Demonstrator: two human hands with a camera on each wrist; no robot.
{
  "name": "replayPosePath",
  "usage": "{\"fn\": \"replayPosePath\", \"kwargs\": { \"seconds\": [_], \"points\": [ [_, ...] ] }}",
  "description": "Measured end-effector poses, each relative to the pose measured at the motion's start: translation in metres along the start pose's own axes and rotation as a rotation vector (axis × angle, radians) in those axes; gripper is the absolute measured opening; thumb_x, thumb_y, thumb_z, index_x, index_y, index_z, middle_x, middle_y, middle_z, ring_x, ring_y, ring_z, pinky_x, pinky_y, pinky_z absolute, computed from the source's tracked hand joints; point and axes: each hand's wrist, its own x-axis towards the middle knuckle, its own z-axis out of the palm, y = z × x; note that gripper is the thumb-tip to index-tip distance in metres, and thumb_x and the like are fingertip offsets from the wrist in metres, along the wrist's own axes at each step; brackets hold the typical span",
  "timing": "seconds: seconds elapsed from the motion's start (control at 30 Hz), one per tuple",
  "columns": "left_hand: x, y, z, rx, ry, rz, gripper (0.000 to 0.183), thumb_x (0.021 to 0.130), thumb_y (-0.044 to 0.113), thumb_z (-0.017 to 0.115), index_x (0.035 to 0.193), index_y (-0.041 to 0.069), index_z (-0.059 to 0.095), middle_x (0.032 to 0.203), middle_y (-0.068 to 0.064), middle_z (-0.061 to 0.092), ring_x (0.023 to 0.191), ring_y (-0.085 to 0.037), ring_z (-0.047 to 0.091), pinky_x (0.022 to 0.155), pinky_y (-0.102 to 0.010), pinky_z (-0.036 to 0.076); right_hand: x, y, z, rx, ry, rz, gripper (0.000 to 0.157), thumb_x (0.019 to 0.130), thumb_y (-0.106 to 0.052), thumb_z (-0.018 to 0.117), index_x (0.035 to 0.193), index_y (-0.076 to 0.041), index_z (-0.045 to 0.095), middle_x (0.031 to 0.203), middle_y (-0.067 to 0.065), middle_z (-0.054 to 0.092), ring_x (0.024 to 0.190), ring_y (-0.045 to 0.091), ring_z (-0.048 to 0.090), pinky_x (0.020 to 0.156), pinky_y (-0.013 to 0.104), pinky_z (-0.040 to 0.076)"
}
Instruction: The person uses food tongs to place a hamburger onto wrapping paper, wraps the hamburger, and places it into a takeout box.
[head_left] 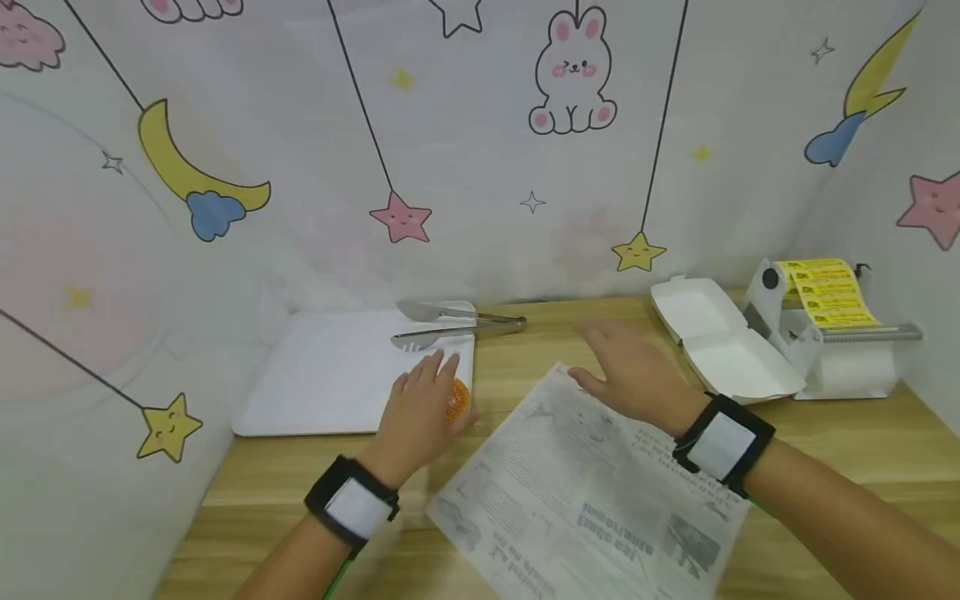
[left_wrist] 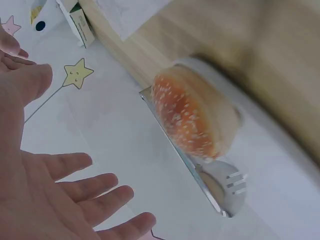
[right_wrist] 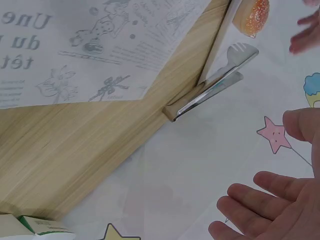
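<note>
A sesame-seed burger bun [head_left: 457,400] sits near the right edge of a white tray [head_left: 322,367]. In the head view my left hand [head_left: 420,417] overlaps part of it. The left wrist view shows that hand [left_wrist: 75,195] with spread fingers apart from the bun [left_wrist: 182,115]. My right hand [head_left: 637,375] hovers at the upper edge of a sheet of newspaper-print wrapping paper [head_left: 547,483], its fingers extended and holding nothing. Metal serving tongs [head_left: 480,323] lie across the tray's far right corner, their handle end past its rim.
At the back right stands an open white clamshell box [head_left: 731,354]. Beside it is a dispenser [head_left: 855,358] with a roll of yellow labels [head_left: 832,292]. A wall sheet printed with stars and a rabbit [head_left: 573,75] bounds the wooden table [head_left: 847,467] at the back.
</note>
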Motion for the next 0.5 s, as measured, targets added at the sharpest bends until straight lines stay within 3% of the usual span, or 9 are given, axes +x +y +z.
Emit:
{"fn": "replayPosePath", "kwargs": {
  "seconds": [0.13, 0.23, 0.37, 0.5],
  "points": [
    [0.065, 0.000, 0.006, 0.031, -0.008, 0.013, 0.078, 0.087, 0.050, 0.059, 0.143, 0.000, 0.040, 0.140, -0.022, 0.046, 0.128, -0.036, 0.043, 0.100, -0.053, 0.038, 0.002, -0.003, 0.003, -0.012, 0.033, -0.044, 0.062, 0.089, -0.040, 0.061, 0.134, 0.002, 0.049, 0.132, 0.021, 0.055, 0.121, 0.035, 0.051, 0.101, 0.048, 0.041],
    [0.104, -0.006, 0.017, 0.074, -0.076, -0.018, 0.078, 0.086, 0.049, 0.061, 0.142, 0.000, 0.040, 0.139, -0.021, 0.047, 0.126, -0.037, 0.045, 0.100, -0.054, 0.038, -0.001, -0.002, 0.005, -0.020, 0.027, -0.036, 0.062, 0.089, -0.041, 0.061, 0.134, 0.000, 0.050, 0.132, 0.019, 0.055, 0.121, 0.033, 0.051, 0.100, 0.047, 0.042],
    [0.138, -0.015, 0.032, 0.106, -0.201, -0.032, 0.080, 0.084, 0.050, 0.064, 0.145, 0.004, 0.039, 0.142, -0.019, 0.046, 0.129, -0.037, 0.042, 0.103, -0.056, 0.034, -0.007, 0.001, 0.008, -0.031, -0.002, -0.003, 0.063, 0.088, -0.042, 0.062, 0.134, -0.001, 0.050, 0.132, 0.018, 0.055, 0.121, 0.032, 0.052, 0.099, 0.047, 0.043],
    [0.157, -0.029, 0.055, 0.079, -0.288, -0.032, 0.079, 0.084, 0.046, 0.066, 0.146, 0.006, 0.038, 0.145, -0.017, 0.043, 0.133, -0.037, 0.036, 0.107, -0.058, 0.028, -0.012, 0.004, 0.009, -0.054, -0.012, 0.036, 0.064, 0.087, -0.043, 0.063, 0.135, -0.002, 0.050, 0.132, 0.017, 0.056, 0.120, 0.032, 0.052, 0.097, 0.046, 0.045]
  ]
}}
